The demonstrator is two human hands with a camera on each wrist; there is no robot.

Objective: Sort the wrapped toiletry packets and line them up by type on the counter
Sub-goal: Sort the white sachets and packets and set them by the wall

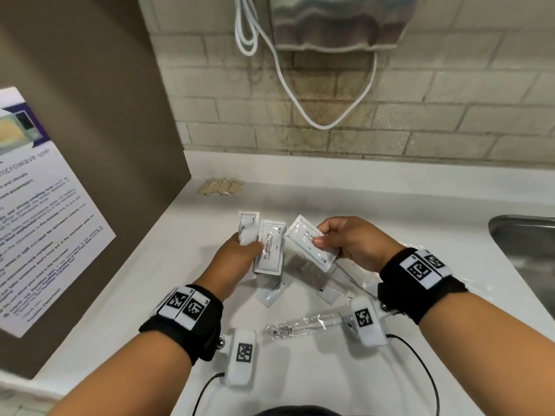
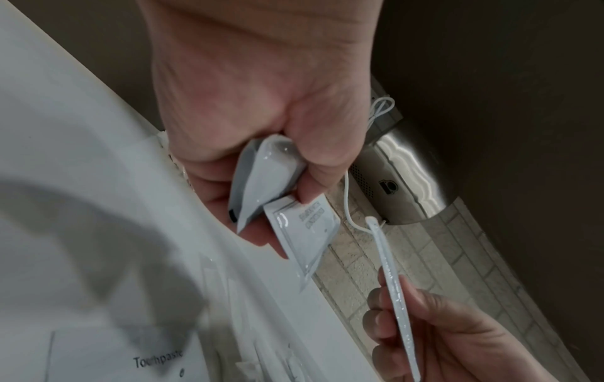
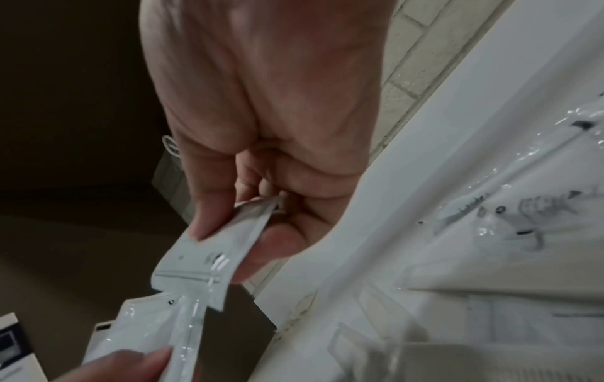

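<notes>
Packets: white shampoo-with-conditioner sachets, mid-sort, most of them up in the hands above the white counter [image 1: 375, 187]
Left hand: left hand [image 1: 237, 259] pinches a small fan of sachets [image 1: 268, 250], thumb on top; looks like three but the overlap makes the count iffy
Right hand: right hand [image 1: 351, 244] grips a single shampoo sachet [image 1: 309, 246] between thumb and fingers, tilted, just right of the fan and not quite touching it
Loose pile: more wrapped bits on the counter under the hands, a packet [image 1: 271, 291], a wrapped comb [image 1: 333, 285], a clear-wrapped toothbrush [image 1: 303, 324] nearer the person
Already lined up: a row of tan packets [image 1: 220, 186] at the far left of the counter, by the brown panel
Step, my guess: adding the right-hand sachet to the matching stack
Tip: check the label matches first, square the edges, then slide it under the left thumb, keeping the pinch firm since glossy wrappers slip
Watch: sink [image 1: 522, 244] at the far right, so keep any row away from it
</notes>
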